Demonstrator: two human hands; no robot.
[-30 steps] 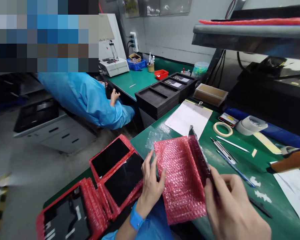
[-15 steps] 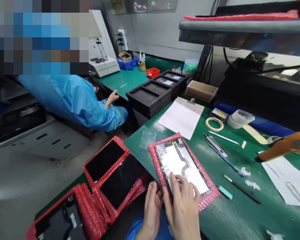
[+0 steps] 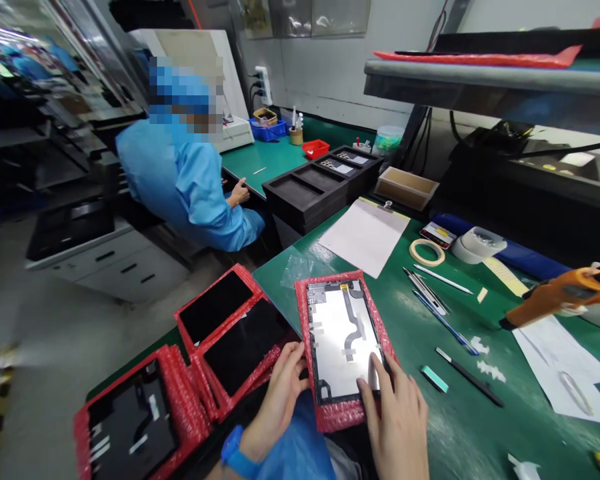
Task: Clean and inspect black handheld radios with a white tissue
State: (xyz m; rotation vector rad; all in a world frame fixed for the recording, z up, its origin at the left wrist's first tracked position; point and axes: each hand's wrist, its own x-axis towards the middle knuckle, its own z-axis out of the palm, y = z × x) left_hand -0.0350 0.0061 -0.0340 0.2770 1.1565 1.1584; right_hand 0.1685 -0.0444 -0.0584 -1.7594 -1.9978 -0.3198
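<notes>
A display panel [image 3: 337,333] with a silvery back lies face down on a red bubble-wrap sheet [image 3: 340,419] at the table's near left corner. A dark flex cable [image 3: 353,320] runs down the panel's back. My left hand [image 3: 280,387] has its curled fingers at the left edge of the bubble wrap and seems to pinch it; the fingertips are partly hidden. Resting on the panel's lower right corner, my right hand [image 3: 397,420] has its fingers apart, with the thumb on the silvery back.
Black screens [image 3: 245,343] on red bubble wrap lie to my left. On the right are tweezers [image 3: 470,377], pens [image 3: 443,323], a tape roll [image 3: 427,253] and an orange tool [image 3: 560,300]. A clipboard [image 3: 365,237] lies ahead. A co-worker in blue [image 3: 195,180] sits at left.
My right hand first held the panel upright above the bubble wrap, then laid it down. Panel and wrap have since turned slightly. My left hand has moved to the wrap's left edge.
</notes>
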